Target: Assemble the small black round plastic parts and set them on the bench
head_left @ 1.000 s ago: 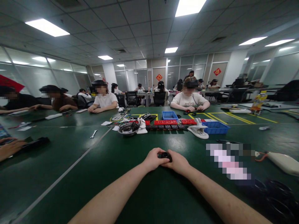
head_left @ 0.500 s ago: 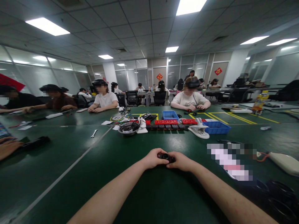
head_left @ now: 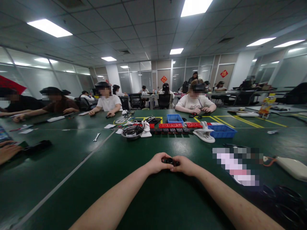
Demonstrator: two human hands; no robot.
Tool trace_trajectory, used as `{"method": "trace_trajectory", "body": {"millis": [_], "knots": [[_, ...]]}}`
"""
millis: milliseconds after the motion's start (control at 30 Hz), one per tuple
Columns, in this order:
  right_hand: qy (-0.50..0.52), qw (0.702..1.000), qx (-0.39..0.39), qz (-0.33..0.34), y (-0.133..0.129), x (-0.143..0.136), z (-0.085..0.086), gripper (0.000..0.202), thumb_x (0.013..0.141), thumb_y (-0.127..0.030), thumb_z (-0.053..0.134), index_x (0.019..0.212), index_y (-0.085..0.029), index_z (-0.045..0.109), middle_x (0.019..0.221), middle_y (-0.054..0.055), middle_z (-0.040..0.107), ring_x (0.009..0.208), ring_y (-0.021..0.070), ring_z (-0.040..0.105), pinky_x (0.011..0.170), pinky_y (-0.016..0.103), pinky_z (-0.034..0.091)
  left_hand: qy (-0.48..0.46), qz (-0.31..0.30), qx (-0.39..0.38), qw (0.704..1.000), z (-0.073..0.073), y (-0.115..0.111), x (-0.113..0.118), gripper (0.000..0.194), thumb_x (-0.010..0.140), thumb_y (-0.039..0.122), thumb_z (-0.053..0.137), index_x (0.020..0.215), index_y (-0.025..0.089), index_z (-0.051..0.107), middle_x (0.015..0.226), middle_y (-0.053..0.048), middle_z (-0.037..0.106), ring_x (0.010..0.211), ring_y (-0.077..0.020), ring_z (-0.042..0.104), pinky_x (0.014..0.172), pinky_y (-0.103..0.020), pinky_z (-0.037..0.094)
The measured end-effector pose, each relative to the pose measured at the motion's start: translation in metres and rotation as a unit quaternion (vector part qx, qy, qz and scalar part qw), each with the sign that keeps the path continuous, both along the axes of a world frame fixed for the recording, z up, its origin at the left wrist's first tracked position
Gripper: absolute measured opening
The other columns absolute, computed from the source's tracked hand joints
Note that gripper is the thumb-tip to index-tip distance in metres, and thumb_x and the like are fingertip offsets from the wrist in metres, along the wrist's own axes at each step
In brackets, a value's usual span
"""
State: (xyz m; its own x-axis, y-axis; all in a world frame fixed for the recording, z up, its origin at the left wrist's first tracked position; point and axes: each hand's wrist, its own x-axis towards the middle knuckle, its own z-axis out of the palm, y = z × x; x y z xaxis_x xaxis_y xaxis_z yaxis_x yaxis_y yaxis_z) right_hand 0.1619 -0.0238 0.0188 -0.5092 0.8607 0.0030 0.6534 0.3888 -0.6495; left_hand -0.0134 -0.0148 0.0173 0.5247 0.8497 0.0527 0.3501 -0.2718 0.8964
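Observation:
Both my hands meet over the green table [head_left: 134, 195], their fingers wrapped round one small black object with a round, ring-like top [head_left: 170, 160]. My left hand [head_left: 158, 163] grips its left side, thumb in front. From the right, my right hand [head_left: 183, 165] closes on the other side of it. The fingers cover much of the object, so its exact kind cannot be made out. It is held low, close to the table top.
Ahead lie red and black socket strips [head_left: 170, 125], blue bins [head_left: 222, 131], a white clamp [head_left: 204, 132] and a metal bowl with cables [head_left: 131, 131]. A wrench [head_left: 96, 137] lies left. A blurred-out phone-like item [head_left: 236, 167] and black rings [head_left: 286, 204] are right. Co-workers sit around.
My hands and the black object have hardly moved. Across the table, the person in white at the left has moved their hands apart.

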Motion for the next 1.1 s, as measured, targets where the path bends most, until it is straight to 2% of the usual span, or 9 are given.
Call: {"method": "trace_trajectory", "body": {"millis": [367,567,700,800,900,1000,1100], "knots": [[0.000,1.000,-0.008,-0.001,0.002,0.000,-0.002,0.024,0.062,-0.034,0.060,0.080,-0.018,0.059,0.068,-0.002,0.056,0.061,0.0118,0.048,0.054,0.020,0.033,0.008,0.004,0.003,1.000,0.001,0.000,0.000,0.046,0.052,0.035,0.068,0.090,0.013,0.056,0.076,-0.002,0.055,0.064,-0.0108,0.048,0.058,-0.023,0.038],[-0.010,1.000,0.002,-0.028,0.000,-0.001,-0.002,0.024,0.061,-0.035,0.061,0.076,-0.017,0.058,0.067,-0.002,0.055,0.060,0.0112,0.047,0.051,0.019,0.031,0.013,0.019,0.022,0.999,-0.003,0.000,0.001,0.045,0.052,0.035,0.068,0.089,0.013,0.056,0.079,-0.003,0.057,0.068,-0.0123,0.049,0.061,-0.024,0.039],[-0.051,0.995,0.037,-0.074,-0.002,-0.006,-0.005,0.027,0.058,-0.040,0.062,0.073,-0.018,0.055,0.066,-0.002,0.054,0.060,0.0116,0.048,0.048,0.019,0.028,0.038,0.063,0.050,0.996,-0.004,-0.003,0.005,0.040,0.053,0.035,0.067,0.087,0.015,0.057,0.080,-0.003,0.058,0.070,-0.0137,0.051,0.062,-0.024,0.039],[-0.101,0.981,0.083,-0.140,-0.004,-0.014,-0.009,0.032,0.057,-0.045,0.061,0.072,-0.018,0.052,0.069,-0.001,0.056,0.060,0.0131,0.050,0.046,0.020,0.026,0.075,0.137,0.102,0.982,-0.003,-0.009,0.011,0.037,0.054,0.036,0.067,0.083,0.016,0.057,0.081,-0.003,0.057,0.074,-0.0155,0.052,0.064,-0.025,0.039],[-0.144,0.961,0.115,-0.206,-0.007,-0.023,-0.012,0.029,0.063,-0.044,0.056,0.075,-0.019,0.050,0.073,0.001,0.058,0.063,0.0148,0.053,0.047,0.021,0.026,0.112,0.208,0.143,0.961,-0.003,-0.013,0.018,0.036,0.054,0.037,0.066,0.082,0.017,0.057,0.083,-0.003,0.057,0.078,-0.0171,0.052,0.067,-0.026,0.039],[-0.166,0.948,0.131,-0.237,-0.010,-0.030,-0.011,0.022,0.067,-0.039,0.051,0.076,-0.019,0.050,0.075,0.003,0.059,0.066,0.0160,0.055,0.048,0.022,0.028,0.122,0.230,0.150,0.954,-0.004,-0.014,0.022,0.034,0.055,0.035,0.066,0.083,0.018,0.057,0.082,-0.003,0.057,0.080,-0.0175,0.052,0.070,-0.027,0.039],[-0.169,0.951,0.128,-0.226,-0.013,-0.030,-0.009,0.022,0.068,-0.040,0.051,0.075,-0.019,0.050,0.075,0.004,0.059,0.067,0.0171,0.055,0.049,0.023,0.029,0.106,0.224,0.146,0.958,-0.006,-0.012,0.020,0.034,0.056,0.036,0.066,0.083,0.018,0.057,0.084,-0.003,0.056,0.081,-0.0176,0.051,0.071,-0.028,0.038]]}}
